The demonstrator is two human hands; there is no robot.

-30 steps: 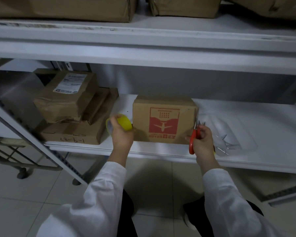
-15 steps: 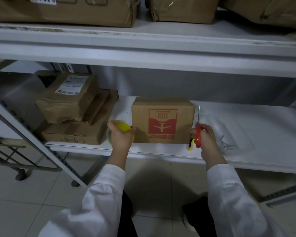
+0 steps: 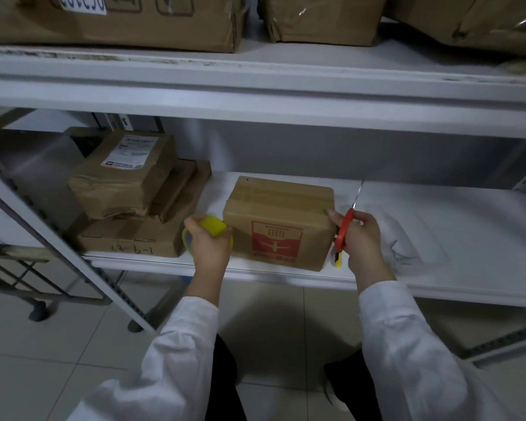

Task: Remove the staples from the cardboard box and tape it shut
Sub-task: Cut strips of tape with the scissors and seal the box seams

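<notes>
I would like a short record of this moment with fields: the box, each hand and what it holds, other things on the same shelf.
box: brown cardboard box with red printed emblem, standing on the white metal shelf, top flaps closed
left hand: left hand grips a yellow roll of tape at the box's left side
right hand: right hand holds red-handled scissors, blades pointing up, fingertip on the box's right top corner
neighbours: stack of brown parcels to the left; loose metal staples to the right
</notes>
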